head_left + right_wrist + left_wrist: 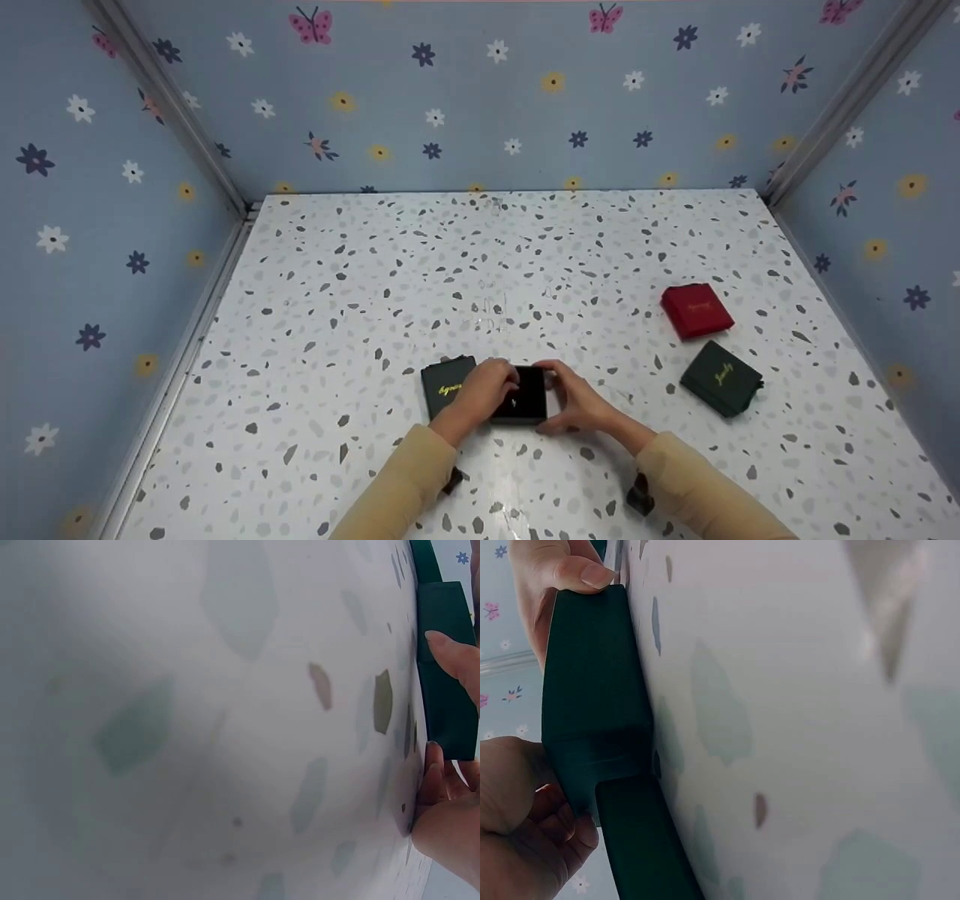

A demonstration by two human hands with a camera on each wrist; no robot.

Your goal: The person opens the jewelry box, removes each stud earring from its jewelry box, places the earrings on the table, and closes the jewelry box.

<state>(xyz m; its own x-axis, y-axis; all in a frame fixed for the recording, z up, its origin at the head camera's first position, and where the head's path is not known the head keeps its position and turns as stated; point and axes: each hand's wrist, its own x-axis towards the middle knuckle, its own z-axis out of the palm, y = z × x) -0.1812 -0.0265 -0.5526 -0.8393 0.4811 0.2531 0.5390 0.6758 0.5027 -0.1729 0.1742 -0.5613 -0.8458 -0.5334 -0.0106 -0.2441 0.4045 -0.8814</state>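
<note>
A dark green jewelry box [531, 394] with a black interior stands open on the table; a tiny shiny thing shows inside. A lower green piece with gold lettering, like a lid [444, 381], lies against its left side. My left hand [484, 390] is over the box's left edge, fingers curled, and seems to pinch that edge; its fingertips are partly hidden. At the right end, my right hand [576, 401] grips the box, thumb at the near side and fingers toward the far side. The green wall [596, 675] fills the space between both hands in the left wrist view.
To the right on the speckled table [375, 300] lie a red jewelry box [697, 310] and, nearer, another green box [721, 379] with gold lettering. Flower-patterned panels [495, 97] enclose the table at the back and both sides.
</note>
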